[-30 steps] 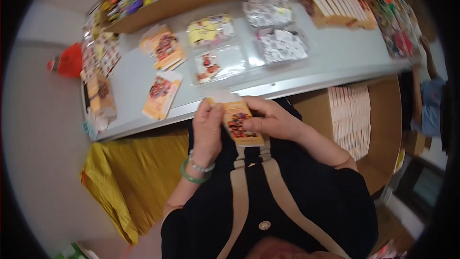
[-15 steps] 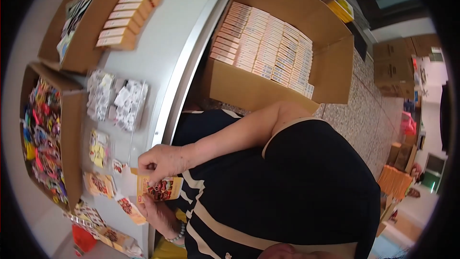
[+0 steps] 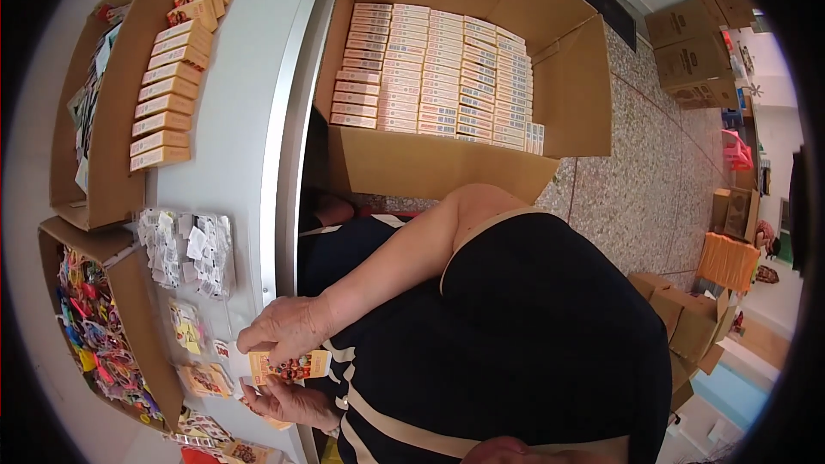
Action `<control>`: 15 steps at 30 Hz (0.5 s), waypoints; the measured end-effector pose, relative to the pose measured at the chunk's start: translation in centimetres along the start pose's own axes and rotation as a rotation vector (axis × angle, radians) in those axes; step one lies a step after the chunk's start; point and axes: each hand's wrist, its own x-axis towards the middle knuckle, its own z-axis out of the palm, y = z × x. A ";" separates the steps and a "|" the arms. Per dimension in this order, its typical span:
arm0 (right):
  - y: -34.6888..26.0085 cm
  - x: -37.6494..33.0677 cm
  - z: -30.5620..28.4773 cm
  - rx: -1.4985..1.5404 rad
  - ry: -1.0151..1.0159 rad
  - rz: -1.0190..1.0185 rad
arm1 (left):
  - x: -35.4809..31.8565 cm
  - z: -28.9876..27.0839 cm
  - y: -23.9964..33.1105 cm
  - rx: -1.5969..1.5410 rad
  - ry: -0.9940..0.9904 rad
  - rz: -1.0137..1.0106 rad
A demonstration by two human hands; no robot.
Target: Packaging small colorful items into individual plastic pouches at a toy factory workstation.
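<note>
A small yellow-orange printed carton with colourful pictures on its face is held at the table's edge, close to my body. My left hand has its thumb and fingers on the carton's lower side. From above, my right hand closes over the carton's upper edge, its fingertips against the face; that hand hides part of the carton. Beside them on the table lie a stack of orange printed cards, a clear container with yellow pieces and a clear tray of small white packets.
A row of similar small cartons stands farther along the table. Open cardboard boxes line the left, one with colourful small items. At my right side a large cardboard box holds many stacked small cartons.
The view has turned, shifting the surroundings. My right hand has moved over the carton's upper edge, where an end flap stood out before. Both hands remain on the carton.
</note>
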 end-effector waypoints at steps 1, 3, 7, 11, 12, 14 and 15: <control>-0.5 0.0 -0.3 -0.042 -0.071 0.064 | -0.3 0.1 0.1 0.003 0.001 0.005; -0.2 0.3 -0.3 0.011 -0.079 0.050 | -0.9 0.1 0.2 -0.036 0.002 -0.009; 1.5 0.8 -0.4 0.050 -0.081 -0.005 | -1.2 1.4 1.3 -0.026 -0.087 -0.038; 1.0 0.4 -0.6 0.130 -0.137 -0.015 | -1.0 1.7 4.3 0.003 -0.257 -0.084; 0.4 0.1 -0.5 0.149 -0.077 -0.043 | -0.6 1.2 4.5 0.047 -0.305 -0.055; -1.0 0.1 -0.8 0.166 -0.036 -0.074 | -0.5 1.2 5.2 0.098 -0.322 -0.013; -1.6 0.2 -1.2 0.162 -0.070 -0.020 | -0.3 0.8 5.0 0.093 -0.304 -0.011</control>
